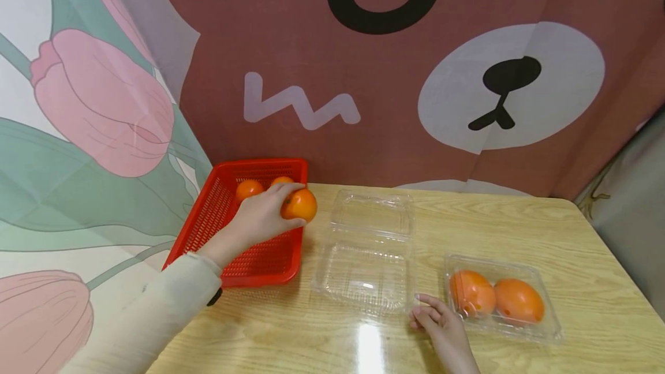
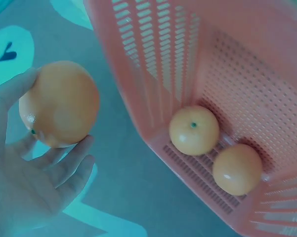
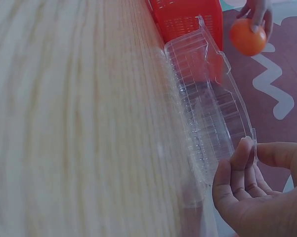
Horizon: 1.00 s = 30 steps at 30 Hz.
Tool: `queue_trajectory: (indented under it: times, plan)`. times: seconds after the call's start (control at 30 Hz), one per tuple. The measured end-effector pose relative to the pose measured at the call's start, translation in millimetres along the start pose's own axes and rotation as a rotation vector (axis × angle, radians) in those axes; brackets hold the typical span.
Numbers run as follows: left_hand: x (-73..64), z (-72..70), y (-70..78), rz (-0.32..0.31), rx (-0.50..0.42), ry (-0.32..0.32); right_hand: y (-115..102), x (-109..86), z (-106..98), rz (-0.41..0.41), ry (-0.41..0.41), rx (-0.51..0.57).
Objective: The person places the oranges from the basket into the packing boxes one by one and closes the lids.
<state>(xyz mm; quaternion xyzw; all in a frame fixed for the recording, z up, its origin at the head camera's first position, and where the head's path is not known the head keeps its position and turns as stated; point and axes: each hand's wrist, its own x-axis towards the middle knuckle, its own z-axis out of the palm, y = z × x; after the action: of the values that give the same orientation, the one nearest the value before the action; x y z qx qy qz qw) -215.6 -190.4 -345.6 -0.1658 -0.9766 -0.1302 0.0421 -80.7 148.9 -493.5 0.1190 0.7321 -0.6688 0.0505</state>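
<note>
My left hand (image 1: 264, 212) grips an orange (image 1: 303, 205) over the right rim of the red basket (image 1: 298, 255). In the left wrist view, fingers and thumb curve round this orange (image 2: 64, 106), apart from the basket wall. Two more oranges, one (image 2: 194, 130) with a green stem end showing, lie in the basket. A clear plastic clamshell box (image 1: 363, 276) lies unfolded on the table, its lid (image 1: 371, 212) toward the wall. At the box's near right corner is my right hand (image 1: 441, 328); the right wrist view shows thumb and fingers pinching the rim (image 3: 253, 143).
To the right, a second clear box (image 1: 545, 319) contains two oranges (image 1: 519, 300). Everything stands on a wood-grain table (image 1: 592, 258). Behind it hangs a printed cloth (image 1: 384, 143) with a bear face, and tulip-patterned cloth (image 1: 104, 103) borders the left.
</note>
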Motion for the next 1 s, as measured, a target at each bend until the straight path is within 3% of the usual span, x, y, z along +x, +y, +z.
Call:
queue_trajectory:
  times: [0.57, 1.0]
  plan:
    - [-12.2, 17.9, 52.8, 0.169, -0.028, -0.013, 2.2, 0.2, -0.6, 0.006, 0.002, 0.006]
    - [-20.2, 34.7, 86.7, 0.239, -0.042, -0.062, 2.4, -0.3, -0.5, 0.013, -0.003, 0.008]
